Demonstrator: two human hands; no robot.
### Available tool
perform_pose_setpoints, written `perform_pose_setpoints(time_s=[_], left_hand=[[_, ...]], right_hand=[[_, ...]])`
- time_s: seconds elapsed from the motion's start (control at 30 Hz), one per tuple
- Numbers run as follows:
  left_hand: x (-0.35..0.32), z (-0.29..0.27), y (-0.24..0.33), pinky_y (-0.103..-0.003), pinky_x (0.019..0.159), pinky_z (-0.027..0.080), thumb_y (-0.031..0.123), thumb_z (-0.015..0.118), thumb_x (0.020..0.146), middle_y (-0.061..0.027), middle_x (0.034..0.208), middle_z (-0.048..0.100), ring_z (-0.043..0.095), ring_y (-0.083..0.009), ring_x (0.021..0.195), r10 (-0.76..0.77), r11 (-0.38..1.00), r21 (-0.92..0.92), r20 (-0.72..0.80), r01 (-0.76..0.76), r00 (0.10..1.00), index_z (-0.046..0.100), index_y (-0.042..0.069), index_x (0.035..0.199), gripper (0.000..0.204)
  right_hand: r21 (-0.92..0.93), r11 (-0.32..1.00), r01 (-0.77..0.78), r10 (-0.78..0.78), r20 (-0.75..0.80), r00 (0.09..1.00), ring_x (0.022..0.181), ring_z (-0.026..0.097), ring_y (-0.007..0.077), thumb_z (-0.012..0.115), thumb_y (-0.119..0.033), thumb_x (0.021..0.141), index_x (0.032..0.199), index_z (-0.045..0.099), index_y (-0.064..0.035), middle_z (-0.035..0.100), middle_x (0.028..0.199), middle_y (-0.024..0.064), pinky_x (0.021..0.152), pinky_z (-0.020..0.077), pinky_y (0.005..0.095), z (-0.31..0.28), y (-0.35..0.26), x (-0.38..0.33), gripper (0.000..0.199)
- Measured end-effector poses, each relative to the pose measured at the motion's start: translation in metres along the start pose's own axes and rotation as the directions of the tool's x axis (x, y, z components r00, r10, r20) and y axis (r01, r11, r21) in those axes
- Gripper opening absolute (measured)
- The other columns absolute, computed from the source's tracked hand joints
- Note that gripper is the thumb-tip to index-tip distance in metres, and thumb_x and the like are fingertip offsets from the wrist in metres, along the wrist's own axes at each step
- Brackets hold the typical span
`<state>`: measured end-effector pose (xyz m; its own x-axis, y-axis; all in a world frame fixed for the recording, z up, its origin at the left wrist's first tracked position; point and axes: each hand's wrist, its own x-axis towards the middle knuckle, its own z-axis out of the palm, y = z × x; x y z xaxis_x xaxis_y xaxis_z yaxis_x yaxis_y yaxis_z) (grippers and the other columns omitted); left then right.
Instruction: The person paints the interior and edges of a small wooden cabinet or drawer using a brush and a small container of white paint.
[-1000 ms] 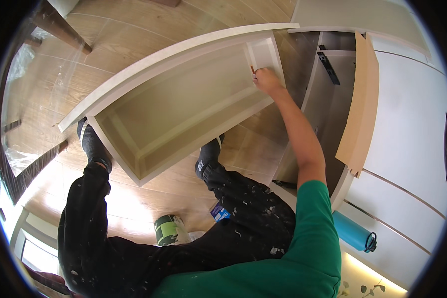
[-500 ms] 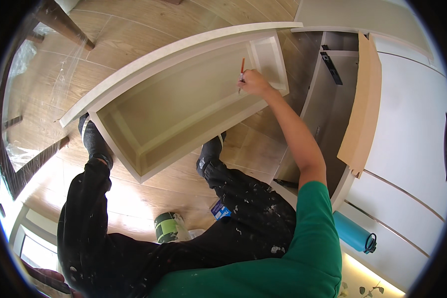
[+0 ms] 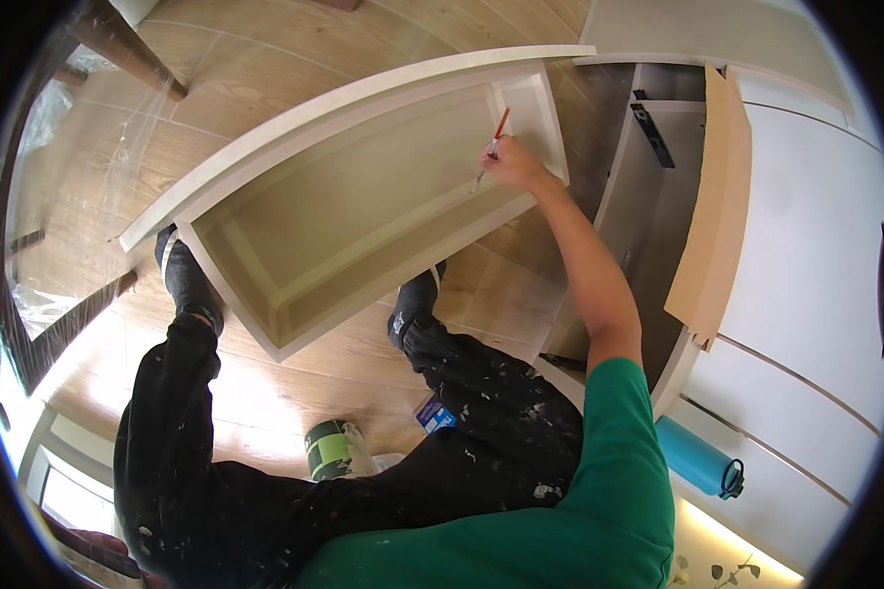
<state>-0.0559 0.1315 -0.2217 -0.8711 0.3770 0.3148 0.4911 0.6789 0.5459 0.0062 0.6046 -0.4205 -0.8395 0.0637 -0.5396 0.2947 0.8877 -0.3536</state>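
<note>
My right hand [image 3: 517,169] grips a thin paintbrush [image 3: 493,145] with an orange-red handle. Its tip touches the recessed inner face of a cream cabinet door [image 3: 363,211] near the door's right end. The door stands open over my legs and the wooden floor. My right arm in a green sleeve reaches up to it from the lower edge. A pinkish shape at the lower left rim [image 3: 98,550] may be my left hand; whether its fingers are closed is not visible.
A green paint can [image 3: 332,450] stands on the floor between my legs, with a small blue object [image 3: 434,415] beside it. The open cabinet interior [image 3: 648,196] and a light wooden panel [image 3: 712,206] are to the right. Below lies a blue bottle [image 3: 697,459]. Plastic sheeting covers furniture at left.
My right hand has moved left and slightly down from the door's upper right corner onto the inner panel. The brush now shows clearly.
</note>
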Motion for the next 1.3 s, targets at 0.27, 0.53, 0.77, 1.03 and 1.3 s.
perform_pose_setpoints(time_s=[0.27, 0.53, 0.77, 1.03, 1.3], left_hand=[[0.005, 0.008, -0.005, -0.043, 0.105, 0.054, 0.041, 0.090, 0.076, -0.0185, 0.144, 0.046, 0.057, -0.0320, 0.127, 0.013, 1.000, -0.016, 0.008, -0.013, 1.000, 0.023, -0.001, 0.160, 0.115], [0.002, 0.007, -0.010, -0.043, 0.105, 0.053, 0.041, 0.090, 0.075, -0.0185, 0.144, 0.046, 0.056, -0.0322, 0.128, -0.015, 0.998, -0.060, 0.008, 0.015, 1.000, 0.023, 0.000, 0.160, 0.115], [-0.046, -0.114, 0.003, -0.043, 0.106, 0.052, 0.040, 0.091, 0.075, -0.0185, 0.143, 0.047, 0.055, -0.0323, 0.129, -0.116, 0.986, -0.133, -0.094, 0.103, 0.989, 0.023, 0.000, 0.160, 0.115], [-0.097, -0.179, 0.038, -0.044, 0.106, 0.053, 0.024, 0.093, 0.071, -0.0166, 0.144, 0.047, 0.056, -0.0315, 0.128, -0.356, 0.852, -0.429, -0.055, 0.300, 0.933, 0.023, 0.001, 0.160, 0.116], [-0.103, -0.182, 0.059, -0.041, 0.104, 0.053, -0.002, 0.090, 0.066, -0.0159, 0.135, 0.056, 0.060, -0.0301, 0.123, -0.123, 0.871, -0.465, 0.099, 0.155, 0.987, 0.029, 0.006, 0.159, 0.112]], right_hand=[[-0.335, 0.942, 0.001, -0.041, -0.114, 0.993, 0.079, 0.070, 0.0399, 0.068, -0.009, 0.084, 0.090, 0.074, -0.0010, 0.071, 0.083, 0.0224, 0.075, 0.0551, 0.0464, 0.003, 0.040, -0.009, 0.012], [0.183, 0.982, 0.055, -0.074, 0.096, 0.993, 0.075, 0.072, 0.0248, 0.072, -0.014, 0.086, 0.093, 0.076, -0.0014, 0.074, 0.082, 0.0149, 0.069, 0.0543, 0.0399, 0.032, -0.056, -0.018, 0.015], [-0.042, 0.998, 0.048, -0.050, -0.057, 0.997, 0.074, 0.072, 0.0243, 0.071, -0.015, 0.087, 0.094, 0.077, -0.0016, 0.074, 0.081, 0.0168, 0.072, 0.0552, 0.0391, -0.002, 0.031, -0.006, 0.017], [0.348, 0.925, 0.153, 0.029, -0.467, 0.884, 0.079, 0.071, 0.0177, 0.069, -0.016, 0.096, 0.103, 0.077, 0.0002, 0.076, 0.087, 0.0099, 0.074, 0.0559, 0.0329, -0.082, -0.067, -0.109, 0.019], [0.653, 0.380, 0.655, -0.219, -0.624, 0.750, 0.083, 0.068, 0.0144, 0.063, -0.015, 0.103, 0.116, 0.069, 0.0079, 0.074, 0.093, 0.0117, 0.076, 0.0548, 0.0287, -0.161, -0.299, -0.326, 0.027]])
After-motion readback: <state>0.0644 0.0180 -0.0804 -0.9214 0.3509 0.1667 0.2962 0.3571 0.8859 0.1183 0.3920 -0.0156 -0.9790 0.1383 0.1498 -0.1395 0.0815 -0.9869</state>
